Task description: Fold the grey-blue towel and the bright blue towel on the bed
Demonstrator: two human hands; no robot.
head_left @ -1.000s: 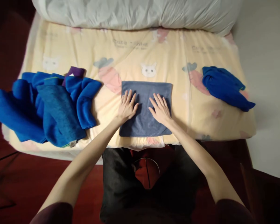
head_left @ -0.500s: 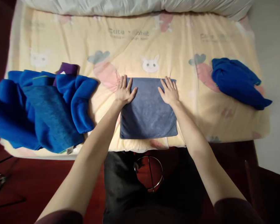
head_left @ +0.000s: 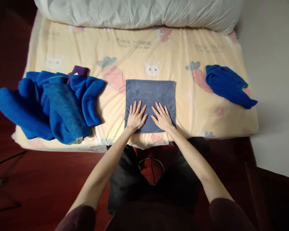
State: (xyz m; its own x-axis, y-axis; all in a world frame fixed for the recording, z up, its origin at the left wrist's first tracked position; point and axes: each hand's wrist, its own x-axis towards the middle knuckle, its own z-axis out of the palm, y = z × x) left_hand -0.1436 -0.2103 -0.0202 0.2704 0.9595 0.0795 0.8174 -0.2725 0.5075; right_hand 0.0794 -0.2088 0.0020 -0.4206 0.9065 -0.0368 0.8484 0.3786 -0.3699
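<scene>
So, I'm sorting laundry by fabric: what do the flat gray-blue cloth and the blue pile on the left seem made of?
Gray-blue cloth: probably microfiber, matte, given its fine, faintly mottled nap. Blue pile: perhaps fleece or plush, mostly matte, with thick rounded folds. Exact fibers can't be told.

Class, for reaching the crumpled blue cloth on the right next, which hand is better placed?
Probably the right hand: resting on the grey cloth, it is nearer the crumpled blue cloth than the left hand.

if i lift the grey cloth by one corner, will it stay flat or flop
The grey cloth would likely flop: it lies thin and flat under the left hand and right hand. That thinness also suggests little weight.
</scene>
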